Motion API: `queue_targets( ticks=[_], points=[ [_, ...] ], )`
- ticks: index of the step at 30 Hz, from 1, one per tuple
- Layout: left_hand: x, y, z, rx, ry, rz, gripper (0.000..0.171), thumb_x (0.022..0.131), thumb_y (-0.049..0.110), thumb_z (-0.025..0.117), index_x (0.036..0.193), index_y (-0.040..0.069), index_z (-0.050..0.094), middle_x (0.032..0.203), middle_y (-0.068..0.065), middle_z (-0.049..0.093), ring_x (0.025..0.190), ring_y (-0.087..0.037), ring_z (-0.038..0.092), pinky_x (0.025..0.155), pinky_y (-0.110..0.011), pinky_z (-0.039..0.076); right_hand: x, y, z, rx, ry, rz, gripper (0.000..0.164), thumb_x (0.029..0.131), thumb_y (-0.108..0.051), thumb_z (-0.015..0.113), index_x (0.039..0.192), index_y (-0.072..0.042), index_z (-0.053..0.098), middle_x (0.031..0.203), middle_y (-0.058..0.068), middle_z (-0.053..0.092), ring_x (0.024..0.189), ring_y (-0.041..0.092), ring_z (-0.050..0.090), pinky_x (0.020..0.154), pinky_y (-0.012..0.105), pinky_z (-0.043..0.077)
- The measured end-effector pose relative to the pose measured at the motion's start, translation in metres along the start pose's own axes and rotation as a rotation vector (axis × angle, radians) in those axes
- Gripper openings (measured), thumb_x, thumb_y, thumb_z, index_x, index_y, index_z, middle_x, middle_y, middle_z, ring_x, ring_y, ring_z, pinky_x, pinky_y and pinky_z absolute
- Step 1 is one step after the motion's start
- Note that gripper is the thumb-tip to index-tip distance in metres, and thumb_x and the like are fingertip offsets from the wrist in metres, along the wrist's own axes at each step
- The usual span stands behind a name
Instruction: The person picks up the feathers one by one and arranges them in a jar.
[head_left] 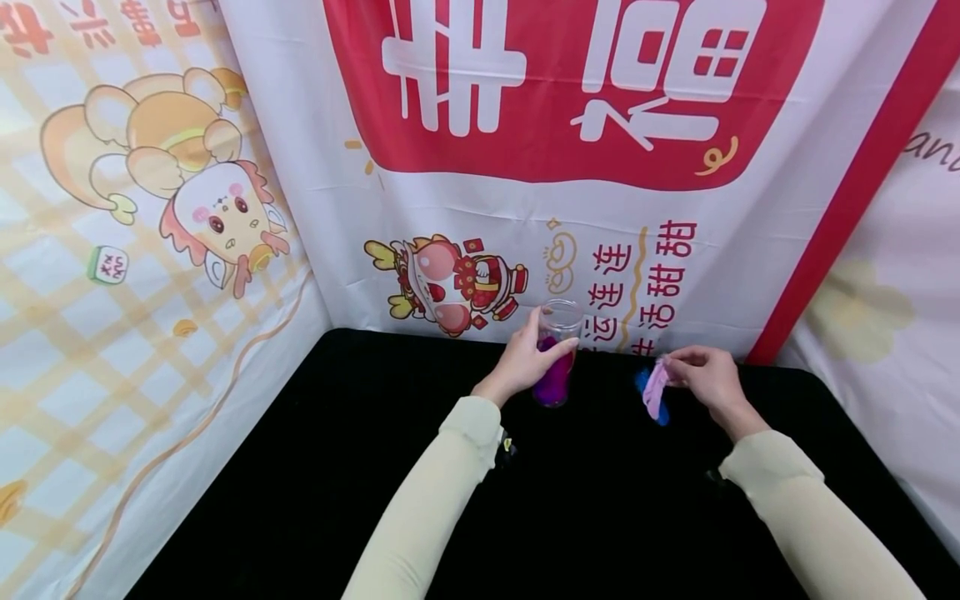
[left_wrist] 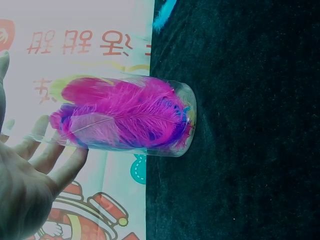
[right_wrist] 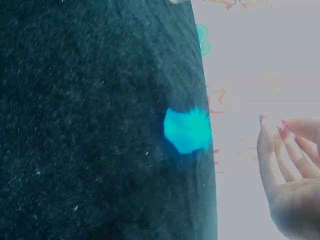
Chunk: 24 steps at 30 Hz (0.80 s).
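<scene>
In the head view my left hand (head_left: 519, 365) grips a clear glass cup (head_left: 561, 312) near its upper part, thumb across the near side. Magenta, purple and yellow-green feathers (left_wrist: 120, 115) fill much of the cup, seen closely in the left wrist view. My right hand (head_left: 711, 382) pinches a pale pink feather (head_left: 655, 390) between thumb and fingertips, and the feather hangs down. Behind it in the head view, partly covered, a blue feather (right_wrist: 186, 132) lies on the black cloth near its far edge. The right wrist view shows the pinching fingers (right_wrist: 269, 150) at the right.
A black cloth (head_left: 360, 467) covers the table. Beyond its far edge hangs a white and red printed banner (head_left: 465, 200). A patterned cloth (head_left: 67, 333) stands along the left side, and a pale one (head_left: 892, 350) along the right.
</scene>
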<state>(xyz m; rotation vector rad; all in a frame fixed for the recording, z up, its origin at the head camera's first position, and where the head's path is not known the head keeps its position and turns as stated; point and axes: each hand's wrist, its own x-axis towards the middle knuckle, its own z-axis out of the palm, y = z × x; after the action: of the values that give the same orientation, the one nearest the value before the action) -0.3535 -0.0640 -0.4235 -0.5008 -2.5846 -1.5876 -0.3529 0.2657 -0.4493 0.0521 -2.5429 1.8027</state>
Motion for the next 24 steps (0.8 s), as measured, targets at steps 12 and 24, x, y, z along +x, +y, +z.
queue_targets(
  ticks=[12, 24],
  points=[
    [0.003, -0.002, -0.001, -0.005, -0.007, -0.003, 0.086, 0.095, 0.057, 0.067, 0.16, 0.019, 0.026, 0.149, -0.015, 0.052, 0.135, -0.032, 0.054, 0.111, -0.042, 0.044, -0.005, -0.037, 0.007, 0.013, 0.013, -0.083, 0.035, 0.1, -0.015, 0.069, 0.118, 0.014, 0.066, 0.086, -0.002, 0.075, 0.076, 0.009, 0.072, 0.071, 0.029, 0.062],
    [0.002, -0.001, -0.001, 0.025, -0.005, -0.012, 0.086, 0.094, 0.059, 0.066, 0.16, 0.02, 0.026, 0.148, -0.012, 0.053, 0.135, -0.025, 0.054, 0.112, -0.041, 0.043, -0.008, -0.07, 0.011, 0.074, 0.042, -0.122, 0.038, 0.098, -0.019, 0.072, 0.119, 0.013, 0.065, 0.086, -0.007, 0.075, 0.076, 0.007, 0.072, 0.072, 0.026, 0.061]
  ],
)
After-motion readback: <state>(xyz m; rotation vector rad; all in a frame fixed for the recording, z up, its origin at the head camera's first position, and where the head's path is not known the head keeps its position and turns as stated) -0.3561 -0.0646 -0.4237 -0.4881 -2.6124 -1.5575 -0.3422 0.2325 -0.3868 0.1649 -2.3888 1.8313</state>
